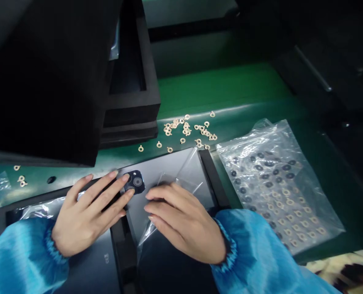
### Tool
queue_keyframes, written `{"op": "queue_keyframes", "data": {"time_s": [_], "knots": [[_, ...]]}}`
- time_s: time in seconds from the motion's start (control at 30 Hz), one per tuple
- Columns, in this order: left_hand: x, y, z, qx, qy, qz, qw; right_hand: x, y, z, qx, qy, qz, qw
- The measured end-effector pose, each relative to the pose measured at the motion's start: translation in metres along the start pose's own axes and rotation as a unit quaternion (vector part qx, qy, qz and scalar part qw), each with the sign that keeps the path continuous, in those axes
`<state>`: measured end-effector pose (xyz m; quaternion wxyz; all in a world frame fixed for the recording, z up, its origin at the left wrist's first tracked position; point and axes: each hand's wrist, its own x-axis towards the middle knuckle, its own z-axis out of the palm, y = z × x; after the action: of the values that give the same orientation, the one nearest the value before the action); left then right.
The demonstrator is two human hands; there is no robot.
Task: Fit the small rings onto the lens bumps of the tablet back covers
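A grey tablet [175, 167] lies in a black foam tray, with a dark camera module [136, 182] at its upper left corner. My left hand [91, 210] is open, fingers outstretched, fingertips touching the module's left side. Just right of the module, my right hand [186, 222] is curled over the tablet with its fingers closed at a clear plastic film [149, 234]. Its thumb is hidden. That film is folded back partly over the tablet's surface. Under my left wrist is a second dark tablet [89, 263] in the neighbouring tray slot.
Several small beige rings with tabs [186, 130] lie scattered behind the tray. A clear zip bag [276, 188] at right holds black and beige rings. Black foam trays [132, 106] are stacked at upper left. A small black piece [51, 179] sits left of them on the green mat [218, 85].
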<state>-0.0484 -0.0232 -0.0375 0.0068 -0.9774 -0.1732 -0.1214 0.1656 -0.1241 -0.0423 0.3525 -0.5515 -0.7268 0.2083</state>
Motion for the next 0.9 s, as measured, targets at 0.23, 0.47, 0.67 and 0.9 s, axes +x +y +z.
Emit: {"op": "queue_keyframes", "data": {"time_s": [0.23, 0.47, 0.67, 0.9], "knots": [[-0.003, 0.006, 0.002, -0.047, -0.027, -0.062, 0.997, 0.0, 0.0, 0.008, -0.152, 0.009, 0.016, 0.988], [-0.007, 0.006, 0.002, -0.09, -0.027, -0.064, 0.994, 0.001, 0.0, 0.015, -0.223, -0.049, 0.029, 0.973], [-0.011, 0.005, -0.001, -0.075, -0.056, -0.038, 0.995, 0.001, 0.003, 0.015, -0.229, -0.049, 0.01, 0.972], [-0.012, 0.005, -0.003, -0.026, -0.062, 0.004, 0.998, 0.002, 0.006, 0.013, -0.221, -0.034, -0.003, 0.975]]}}
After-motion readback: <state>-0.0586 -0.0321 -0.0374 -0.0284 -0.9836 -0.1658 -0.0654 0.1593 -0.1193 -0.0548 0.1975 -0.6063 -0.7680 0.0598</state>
